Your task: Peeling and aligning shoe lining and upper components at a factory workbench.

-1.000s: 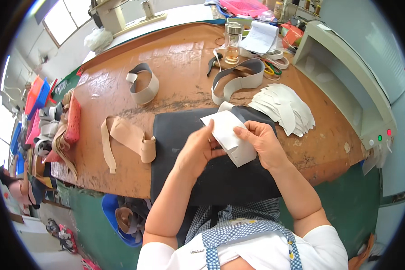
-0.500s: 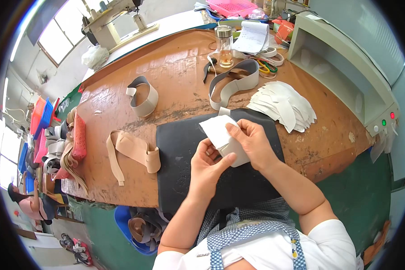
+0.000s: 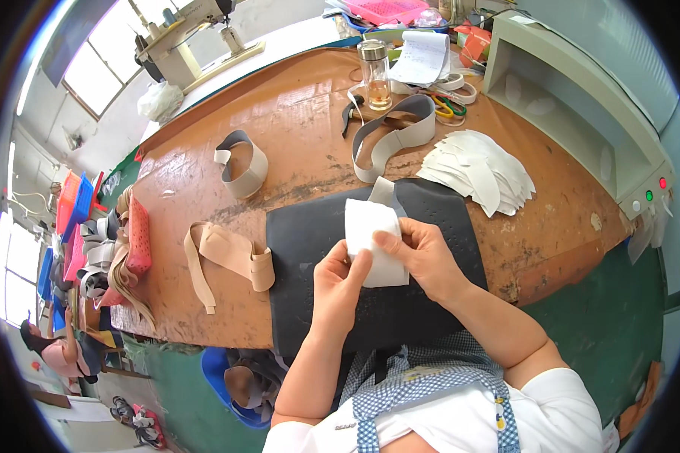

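Note:
Between my two hands is a white fabric piece (image 3: 373, 219), held by its edges over the black mat (image 3: 302, 302). My left hand (image 3: 338, 283) grips its left edge, thumb pressed on the front. My right hand (image 3: 419, 253) pinches the right edge with thumb on top and fingers behind. A grey band (image 3: 383, 190) shows just behind the white piece; whether the two are joined I cannot tell. Right of the mat lies a fanned pile of white cut pieces (image 3: 480, 170). A grey fabric band (image 3: 400, 140) stands on edge beyond the mat.
Left of the mat lie a beige strap (image 3: 230, 264) and a grey loop (image 3: 245, 166). Farther back stand a glass bottle (image 3: 375, 75), scissors (image 3: 449, 109) and a notepad (image 3: 423, 59). A grey machine housing (image 3: 574, 113) borders the right side; a pink basket (image 3: 137, 234) stands left.
The white piece has turned more upright and lies flatter between my hands. More of the grey band shows behind it. My left thumb has moved up onto its front.

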Action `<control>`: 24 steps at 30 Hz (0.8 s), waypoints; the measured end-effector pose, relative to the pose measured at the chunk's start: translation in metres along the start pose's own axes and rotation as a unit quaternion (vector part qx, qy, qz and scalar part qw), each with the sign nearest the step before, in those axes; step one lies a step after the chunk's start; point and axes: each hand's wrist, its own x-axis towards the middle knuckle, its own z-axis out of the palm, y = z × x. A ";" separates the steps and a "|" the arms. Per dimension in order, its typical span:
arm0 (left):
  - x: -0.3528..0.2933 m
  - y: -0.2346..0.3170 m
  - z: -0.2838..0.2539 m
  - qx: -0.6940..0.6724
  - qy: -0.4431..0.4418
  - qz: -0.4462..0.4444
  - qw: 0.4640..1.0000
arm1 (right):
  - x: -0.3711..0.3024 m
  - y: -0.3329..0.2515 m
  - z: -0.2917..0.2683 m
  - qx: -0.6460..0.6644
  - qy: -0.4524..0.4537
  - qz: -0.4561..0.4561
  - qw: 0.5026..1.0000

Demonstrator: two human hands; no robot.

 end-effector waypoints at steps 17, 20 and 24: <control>0.021 0.016 -0.001 0.280 0.050 0.190 0.940 | 0.016 -0.024 -0.010 -0.210 -0.080 -0.089 0.970; 0.018 0.013 0.004 0.400 0.078 0.265 0.874 | 0.010 -0.010 -0.008 -0.124 -0.070 -0.063 0.988; 0.018 0.000 0.010 0.389 0.112 0.285 0.869 | 0.003 -0.003 -0.002 -0.197 0.010 -0.111 0.974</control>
